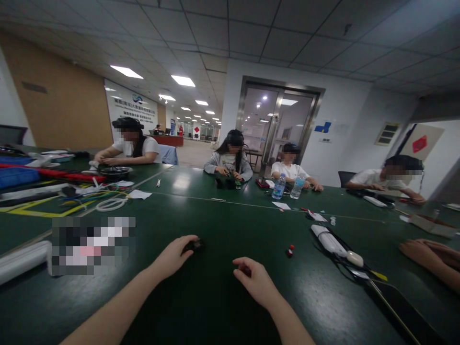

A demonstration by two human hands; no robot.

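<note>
My left hand (pixel 176 255) rests low over the dark green table, its fingers closed around a small black object (pixel 197 244). Only the object's right end shows past my fingertips, so its kind is unclear. To the right, my right hand (pixel 254 279) is held with loosely curled fingers and the thumb apart. Nothing shows in it. Farther right on the tabletop lies a small red and black piece (pixel 290 250), apart from both hands.
A white power strip (pixel 327 239) with black cables lies at right, near another person's hands (pixel 431 256). Two water bottles (pixel 278 187) stand across the table (pixel 215 225). Cables and a white coil (pixel 111 204) clutter the left. Several people sit around the far side.
</note>
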